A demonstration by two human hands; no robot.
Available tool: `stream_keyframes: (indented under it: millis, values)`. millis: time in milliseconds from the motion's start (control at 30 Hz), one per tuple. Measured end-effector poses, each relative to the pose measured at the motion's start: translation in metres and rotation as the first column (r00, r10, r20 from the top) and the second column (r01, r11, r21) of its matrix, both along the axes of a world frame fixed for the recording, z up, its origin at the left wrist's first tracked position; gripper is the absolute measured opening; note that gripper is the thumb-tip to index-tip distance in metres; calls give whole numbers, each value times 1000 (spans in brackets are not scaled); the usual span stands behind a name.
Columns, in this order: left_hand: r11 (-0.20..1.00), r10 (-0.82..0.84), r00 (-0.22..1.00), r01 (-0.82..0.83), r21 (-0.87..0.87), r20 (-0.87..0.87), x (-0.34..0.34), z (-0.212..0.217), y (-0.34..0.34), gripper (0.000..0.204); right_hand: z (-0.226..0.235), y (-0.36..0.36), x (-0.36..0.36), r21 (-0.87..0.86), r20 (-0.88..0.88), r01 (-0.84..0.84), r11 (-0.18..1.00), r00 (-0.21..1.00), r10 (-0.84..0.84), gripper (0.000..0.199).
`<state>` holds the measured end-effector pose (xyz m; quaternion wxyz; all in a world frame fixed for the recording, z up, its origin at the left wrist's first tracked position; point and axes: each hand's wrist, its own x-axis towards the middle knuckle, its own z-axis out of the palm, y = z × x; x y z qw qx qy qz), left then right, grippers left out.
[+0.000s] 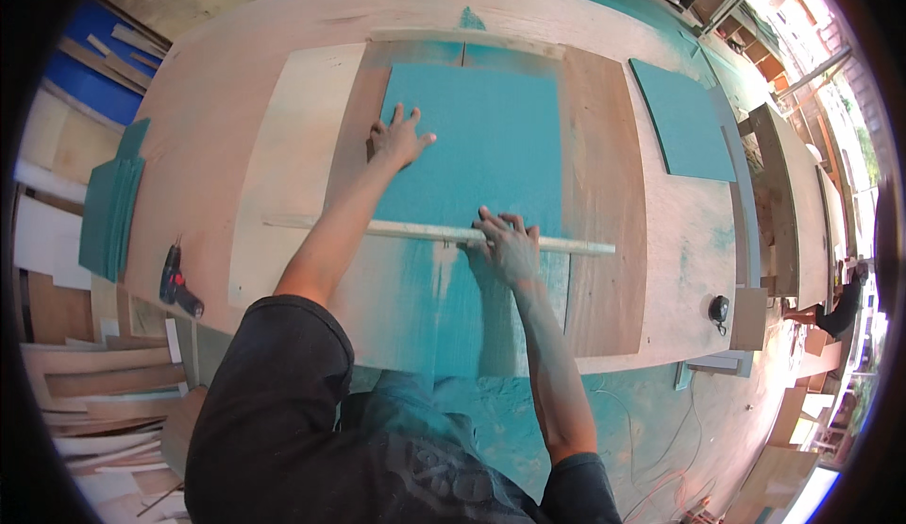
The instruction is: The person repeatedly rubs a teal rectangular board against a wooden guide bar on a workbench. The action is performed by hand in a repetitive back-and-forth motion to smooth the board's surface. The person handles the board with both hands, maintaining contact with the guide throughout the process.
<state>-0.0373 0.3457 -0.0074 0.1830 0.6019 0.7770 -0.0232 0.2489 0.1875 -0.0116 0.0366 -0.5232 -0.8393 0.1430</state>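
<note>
While the left hand (400, 139) splays, the right hand (512, 249) holds a strip (415, 230) running left-to-right.

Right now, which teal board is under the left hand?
The middle board, under the left hand; the board farther right and stack at left lie untouched.

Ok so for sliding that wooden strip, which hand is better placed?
Probably the right hand: it lies over the strip, while the left hand is spread at the left side of the teal panel, farther from the body.
</note>
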Motion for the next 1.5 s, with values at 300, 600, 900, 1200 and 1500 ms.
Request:
stream_keyframes:
  millis: [300, 600, 900, 1200, 1500]
  values:
    - [999, 4, 1000, -3, -44, 3, 31, 0, -210, 84, 12, -211, 30, -26, -59, 1, 1000, 998, -3, 50]
    - [1000, 5, 1000, -6, 13, 26, 44, -4, -326, 84, 15, -329, 44, 8, -72, 15, 1000, 997, -14, 44]
    - [988, 83, 991, -95, 125, 104, 36, -7, -350, 104, 46, -314, 58, -170, -191, 206, 964, 952, -237, 53]
    - [972, 156, 983, -170, 165, 96, 34, -5, -364, 110, 8, -271, 100, 24, 77, 647, 762, 758, -647, 70]
    - [979, 157, 988, -154, 134, -10, 41, -1, -357, 103, 12, -270, 96, -13, 14, 683, 730, 730, -683, 68]
